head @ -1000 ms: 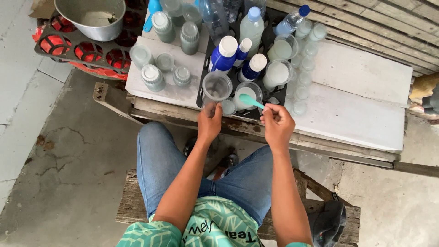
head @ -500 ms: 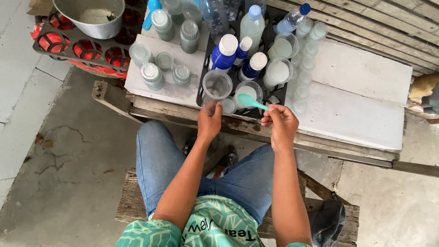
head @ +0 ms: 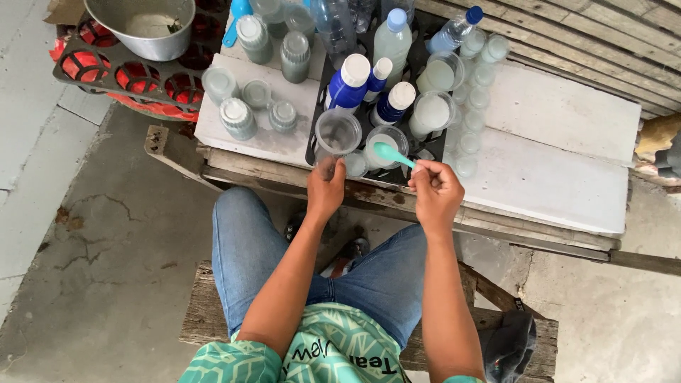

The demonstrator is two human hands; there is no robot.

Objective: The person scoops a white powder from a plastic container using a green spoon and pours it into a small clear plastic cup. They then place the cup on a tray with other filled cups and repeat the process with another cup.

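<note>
My left hand (head: 325,190) grips the base of a clear plastic cup (head: 338,134) at the near edge of a black tray (head: 313,142). My right hand (head: 435,190) pinches the handle of a teal plastic spoon (head: 391,153), whose bowl points left over a small clear jar (head: 386,144) with pale contents. Behind them stand blue bottles with white caps (head: 349,85) and more clear jars (head: 433,113) of whitish liquid.
A white board (head: 560,142) lies on a low wooden bench. Capped glass jars (head: 237,117) stand at its left. A metal bowl (head: 145,25) rests on a red and black crate (head: 106,74). Clear bottles (head: 394,35) line the back. I sit on a wooden plank (head: 206,312) over concrete.
My right hand has drawn slightly back towards me with the spoon, and the spoon bowl now hangs over the small jar. The left hand keeps its hold on the cup.
</note>
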